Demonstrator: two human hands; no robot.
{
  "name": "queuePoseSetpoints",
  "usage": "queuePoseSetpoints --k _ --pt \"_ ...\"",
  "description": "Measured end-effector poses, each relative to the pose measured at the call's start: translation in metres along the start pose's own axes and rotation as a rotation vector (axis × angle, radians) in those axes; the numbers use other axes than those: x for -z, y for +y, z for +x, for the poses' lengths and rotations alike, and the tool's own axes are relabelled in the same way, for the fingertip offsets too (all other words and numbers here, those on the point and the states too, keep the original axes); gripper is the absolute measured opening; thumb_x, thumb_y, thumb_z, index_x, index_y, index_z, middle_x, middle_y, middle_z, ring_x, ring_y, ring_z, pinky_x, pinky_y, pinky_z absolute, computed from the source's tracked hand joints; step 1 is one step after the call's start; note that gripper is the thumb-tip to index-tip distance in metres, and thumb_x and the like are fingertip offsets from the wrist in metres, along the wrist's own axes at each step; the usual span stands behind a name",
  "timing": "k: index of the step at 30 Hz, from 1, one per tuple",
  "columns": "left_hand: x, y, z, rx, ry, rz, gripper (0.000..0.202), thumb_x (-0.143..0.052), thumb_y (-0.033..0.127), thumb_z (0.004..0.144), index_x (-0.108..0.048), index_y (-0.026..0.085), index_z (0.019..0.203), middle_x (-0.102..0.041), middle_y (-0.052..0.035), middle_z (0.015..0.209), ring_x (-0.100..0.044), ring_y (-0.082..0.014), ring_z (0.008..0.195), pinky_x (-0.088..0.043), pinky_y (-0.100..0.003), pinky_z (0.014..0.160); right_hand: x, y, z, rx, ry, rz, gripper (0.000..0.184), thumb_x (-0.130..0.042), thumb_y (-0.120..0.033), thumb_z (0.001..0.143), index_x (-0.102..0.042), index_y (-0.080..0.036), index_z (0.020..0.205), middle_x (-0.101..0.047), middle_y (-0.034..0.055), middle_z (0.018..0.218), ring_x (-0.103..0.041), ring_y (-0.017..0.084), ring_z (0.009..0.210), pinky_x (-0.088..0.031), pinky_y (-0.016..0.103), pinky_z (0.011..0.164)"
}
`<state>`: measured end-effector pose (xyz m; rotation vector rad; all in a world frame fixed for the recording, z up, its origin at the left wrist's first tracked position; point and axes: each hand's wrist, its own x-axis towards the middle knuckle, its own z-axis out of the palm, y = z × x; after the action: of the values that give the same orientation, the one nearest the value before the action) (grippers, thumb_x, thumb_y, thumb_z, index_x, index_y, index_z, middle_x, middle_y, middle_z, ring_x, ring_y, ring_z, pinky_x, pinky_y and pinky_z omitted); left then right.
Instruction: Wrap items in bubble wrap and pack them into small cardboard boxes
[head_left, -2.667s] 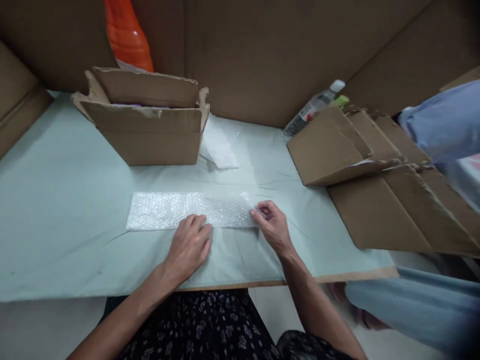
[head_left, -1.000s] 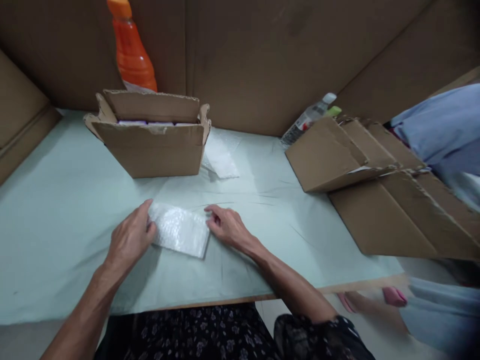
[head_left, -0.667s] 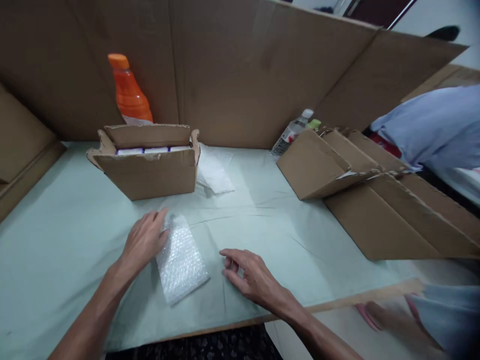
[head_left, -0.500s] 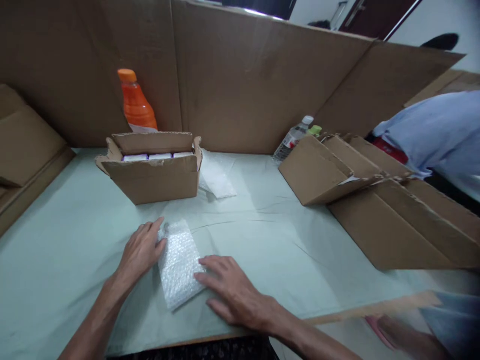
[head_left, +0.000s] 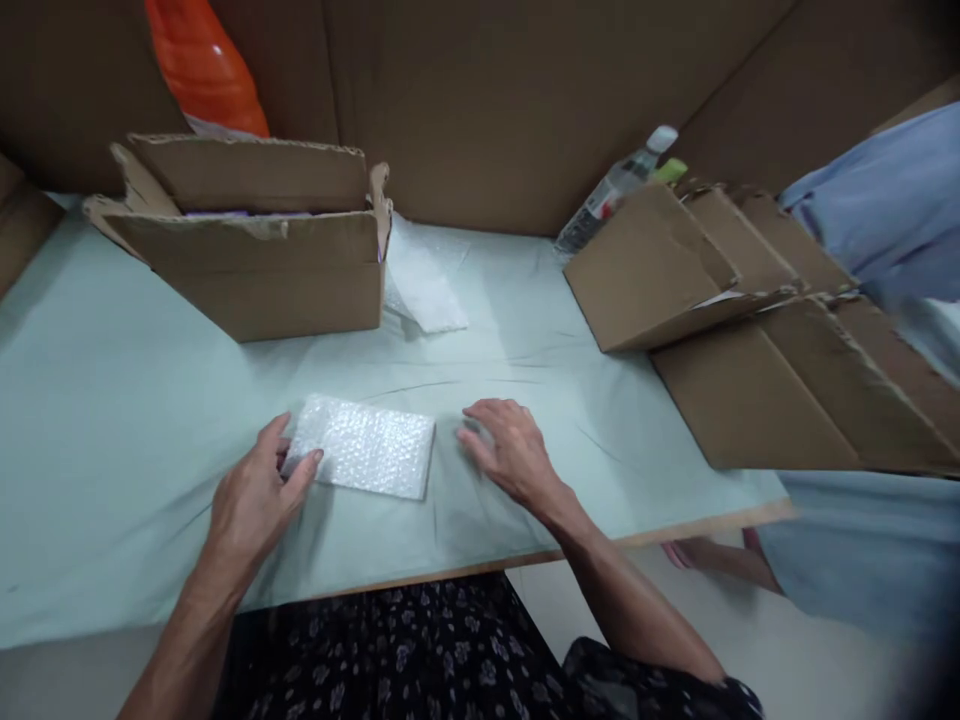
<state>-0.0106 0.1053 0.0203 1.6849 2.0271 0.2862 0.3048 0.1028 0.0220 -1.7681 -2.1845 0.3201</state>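
A flat, rectangular bubble-wrap packet [head_left: 367,446] lies lengthwise across the table in front of me. My left hand [head_left: 262,485] grips its left end, the thumb on top and the fingers at the far left edge. To the right of the packet, a small gap away, my right hand [head_left: 514,450] hovers low over the cloth. Its fingers are slightly bent, thumb apart, with nothing in them. What is inside the wrap cannot be made out.
An open cardboard box [head_left: 307,290] with purple-edged items stands at the back left, an orange bottle [head_left: 210,75] behind it. Loose bubble wrap [head_left: 431,290] lies beside the box. Further right are a clear bottle [head_left: 611,200] and tilted cartons [head_left: 652,265]. Another person's blue sleeve [head_left: 885,195] shows at right.
The bubble-wrap packet has turned from pointing away from me to lying sideways. My right hand has come off it and moved right; my left hand now holds its left end. The view tilted down.
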Motion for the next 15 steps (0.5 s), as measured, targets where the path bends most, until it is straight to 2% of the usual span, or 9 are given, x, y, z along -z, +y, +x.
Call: queuePoseSetpoints --k 1,3,6,8,10,12,15 --pt "-0.004 0.001 0.001 -0.001 0.015 -0.022 0.068 -0.051 0.049 0.087 -0.051 0.014 0.146 -0.074 -0.0175 0.117 -0.073 -0.0324 0.097 -0.056 -0.043 0.083 -0.007 -0.008 0.001 0.004 -0.035 -0.017 0.026 -0.064 -0.038 0.096 -0.073 -0.017 0.107 -0.073 0.0146 0.110 -0.064 0.032 0.099 -0.050 0.048 0.089" --pt "-0.012 0.003 0.002 -0.049 0.032 -0.073 0.067 -0.048 0.043 0.088 -0.048 0.014 0.148 -0.073 -0.0180 0.121 -0.073 -0.0329 0.099 -0.056 -0.045 0.085 -0.023 -0.025 0.005 0.030 -0.097 -0.015 0.032 -0.067 -0.040 0.094 -0.071 -0.015 0.114 -0.073 0.0150 0.107 -0.064 0.031 0.097 -0.050 0.047 0.089" --pt "-0.018 0.002 0.001 -0.158 0.024 -0.209 0.063 -0.045 0.041 0.091 -0.048 0.018 0.149 -0.069 -0.0161 0.133 -0.073 -0.0321 0.109 -0.058 -0.044 0.089 -0.040 -0.037 0.012 0.042 -0.160 0.121 0.053 -0.064 -0.026 0.092 -0.055 -0.013 0.143 -0.073 0.0097 0.098 -0.065 0.024 0.085 -0.052 0.040 0.083" --pt "-0.014 -0.002 0.000 -0.206 0.019 -0.304 0.058 -0.046 0.042 0.092 -0.051 0.023 0.147 -0.067 -0.0132 0.138 -0.071 -0.0306 0.115 -0.059 -0.041 0.090 -0.038 -0.036 0.020 0.048 -0.180 0.274 0.063 -0.060 -0.019 0.092 -0.045 -0.016 0.153 -0.071 0.0031 0.088 -0.062 0.018 0.072 -0.053 0.034 0.075" --pt "-0.001 -0.005 0.002 -0.252 0.035 -0.369 0.054 -0.049 0.044 0.092 -0.054 0.027 0.144 -0.067 -0.0103 0.139 -0.070 -0.0292 0.118 -0.059 -0.039 0.093 -0.024 -0.034 0.032 0.089 -0.134 0.418 0.058 -0.057 -0.019 0.094 -0.049 -0.021 0.151 -0.069 0.0000 0.086 -0.060 0.015 0.067 -0.053 0.029 0.069" --pt "0.023 -0.003 0.008 -0.307 0.095 -0.412 0.050 -0.054 0.046 0.092 -0.056 0.031 0.139 -0.069 -0.0078 0.135 -0.071 -0.0272 0.114 -0.058 -0.038 0.094 0.002 -0.036 0.049 0.171 -0.014 0.498 0.046 -0.057 -0.022 0.097 -0.058 -0.026 0.143 -0.071 0.0005 0.092 -0.061 0.014 0.070 -0.054 0.028 0.069" --pt "0.073 0.012 0.029 -0.346 0.318 -0.465 0.051 -0.061 0.049 0.090 -0.054 0.032 0.137 -0.070 -0.0050 0.128 -0.072 -0.0239 0.100 -0.059 -0.037 0.091 0.052 -0.054 0.090 0.330 0.201 0.473 0.032 -0.056 -0.027 0.101 -0.066 -0.030 0.131 -0.072 0.0017 0.100 -0.063 0.015 0.076 -0.056 0.029 0.075"
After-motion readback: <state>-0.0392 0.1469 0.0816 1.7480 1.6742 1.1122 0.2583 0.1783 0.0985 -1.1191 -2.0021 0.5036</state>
